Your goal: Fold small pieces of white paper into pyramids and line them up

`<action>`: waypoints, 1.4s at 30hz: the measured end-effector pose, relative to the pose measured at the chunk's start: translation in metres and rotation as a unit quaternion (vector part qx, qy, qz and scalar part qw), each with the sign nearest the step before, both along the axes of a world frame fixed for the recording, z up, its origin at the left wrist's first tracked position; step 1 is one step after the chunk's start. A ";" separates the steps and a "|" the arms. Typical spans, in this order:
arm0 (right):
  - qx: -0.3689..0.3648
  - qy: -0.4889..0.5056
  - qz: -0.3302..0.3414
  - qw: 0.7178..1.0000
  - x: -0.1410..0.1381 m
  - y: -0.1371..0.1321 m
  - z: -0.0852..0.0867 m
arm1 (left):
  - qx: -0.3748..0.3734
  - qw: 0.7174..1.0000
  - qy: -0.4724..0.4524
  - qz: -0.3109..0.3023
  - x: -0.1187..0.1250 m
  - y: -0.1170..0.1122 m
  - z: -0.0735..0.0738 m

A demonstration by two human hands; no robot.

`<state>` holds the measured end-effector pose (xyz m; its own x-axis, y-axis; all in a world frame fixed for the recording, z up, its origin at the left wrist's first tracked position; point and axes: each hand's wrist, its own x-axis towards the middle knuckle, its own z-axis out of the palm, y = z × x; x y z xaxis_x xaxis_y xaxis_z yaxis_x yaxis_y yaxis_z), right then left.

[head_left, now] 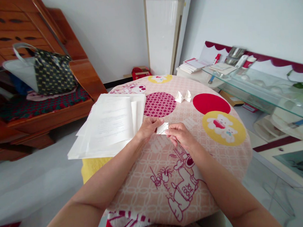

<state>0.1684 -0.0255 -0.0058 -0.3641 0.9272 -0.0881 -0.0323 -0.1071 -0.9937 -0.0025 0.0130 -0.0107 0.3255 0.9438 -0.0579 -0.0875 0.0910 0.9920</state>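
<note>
Indoors, a cloth-covered table [145, 190], wooden bench [83, 76] left of it, glass shelf [273, 93] right of it, folded paper [163, 128] above it, pinched between left hand [148, 127] and right hand [180, 134].

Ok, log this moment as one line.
left hand: holds paper | right hand: holds same paper | tablecloth: sheets left, origami beyond

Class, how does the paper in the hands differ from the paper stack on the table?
The held paper is small; the paper stack is far larger. The left hand and right hand grip the held paper, while the paper stack lies on the tablecloth. Both look mostly white.
</note>
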 end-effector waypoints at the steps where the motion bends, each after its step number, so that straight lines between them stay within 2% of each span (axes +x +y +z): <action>1: -0.002 -0.002 0.003 1.000 0.000 0.000 0.000 | 0.013 1.000 0.008 0.007 0.000 0.000 0.000; 3: -0.004 -0.001 0.006 1.000 -0.001 0.000 0.000 | 0.024 1.000 0.011 0.011 0.000 0.000 0.000; 6: 0.000 0.008 -0.002 1.000 0.000 0.001 -0.001 | -0.001 1.000 -0.015 0.000 0.001 0.000 0.000; 11: 0.020 0.021 -0.074 0.997 0.003 0.004 -0.003 | -0.069 0.996 -0.004 -0.059 0.002 -0.002 0.003; 13: 0.021 0.021 -0.090 0.995 0.004 0.005 -0.003 | -0.066 0.996 0.018 -0.055 0.002 -0.004 0.004; 18: -0.020 0.031 -0.080 0.996 0.004 0.005 -0.002 | -0.064 0.997 0.034 -0.034 0.001 -0.004 0.003; 22: -0.061 0.039 -0.057 0.996 0.007 0.005 -0.002 | -0.079 0.994 0.013 -0.076 0.001 -0.003 0.000; 25: -0.060 0.034 -0.052 0.996 0.007 0.005 -0.002 | -0.081 0.991 0.008 -0.107 0.001 -0.003 -0.001; 32: -0.058 0.034 -0.060 0.996 0.005 0.004 -0.001 | -0.088 0.992 0.007 -0.091 0.003 -0.004 0.000; 37: -0.129 -0.042 -0.062 0.989 0.008 0.003 0.004 | -0.066 0.994 0.051 -0.064 0.000 0.002 -0.005; 42: -0.185 -0.155 -0.038 0.970 0.008 0.001 0.011 | -0.079 0.990 0.106 -0.048 -0.002 0.005 -0.010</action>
